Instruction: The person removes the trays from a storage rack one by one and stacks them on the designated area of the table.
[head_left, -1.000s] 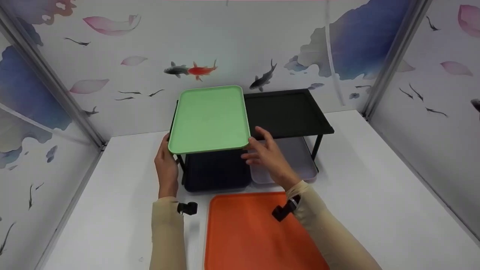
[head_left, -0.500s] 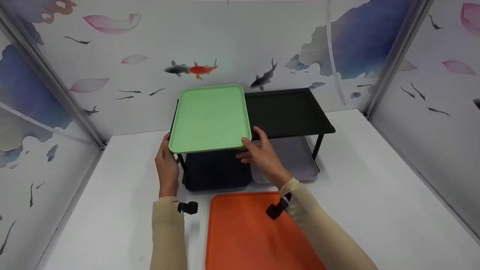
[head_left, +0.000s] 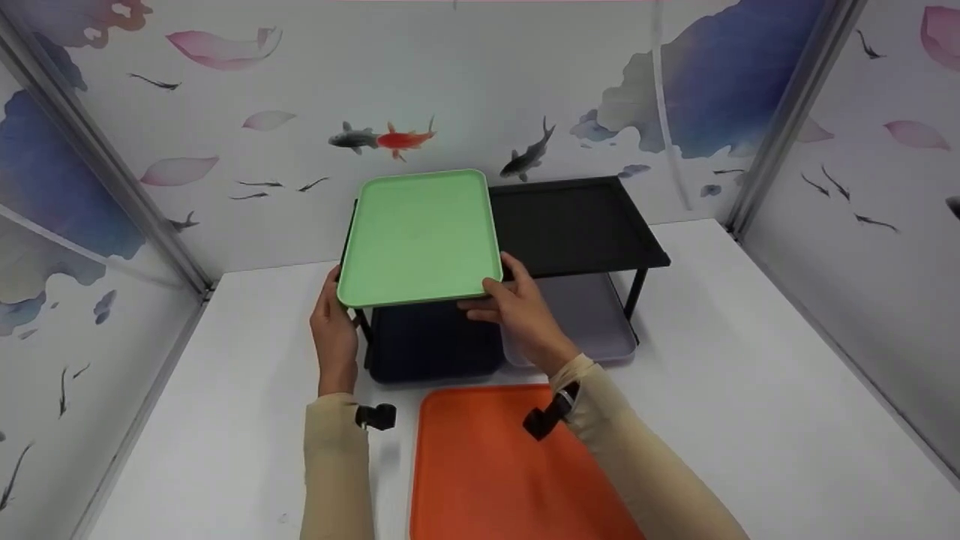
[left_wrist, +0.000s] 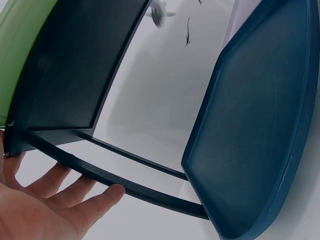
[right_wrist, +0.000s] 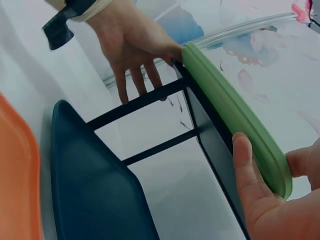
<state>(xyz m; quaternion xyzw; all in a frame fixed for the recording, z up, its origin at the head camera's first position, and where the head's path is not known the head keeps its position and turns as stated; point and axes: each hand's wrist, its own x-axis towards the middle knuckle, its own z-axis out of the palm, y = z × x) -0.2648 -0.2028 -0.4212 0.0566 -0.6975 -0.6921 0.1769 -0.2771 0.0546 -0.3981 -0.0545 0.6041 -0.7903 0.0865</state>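
A light green tray [head_left: 420, 236] lies over the left half of the black folding stand's top [head_left: 577, 225]. At the tray's front right corner my right hand [head_left: 529, 322] pinches the rim, thumb above and fingers below. My left hand [head_left: 334, 345] rests at the front left corner, its thumb by the tray's edge. In the left wrist view that hand's fingers [left_wrist: 102, 200] extend along the stand's black leg [left_wrist: 155, 196]. Under the stand a dark blue tray [head_left: 435, 349] lies beside a pale lavender tray [head_left: 600, 322].
An orange tray [head_left: 510, 457] lies on the white table [head_left: 750, 420] in front of the stand, below my right forearm. Printed wall panels [head_left: 465, 82] with fish and petals enclose the table at the back and sides.
My right hand has moved left and closed onto the green tray's front right corner, its fingers sliding underneath. The left hand and the tray have hardly moved.
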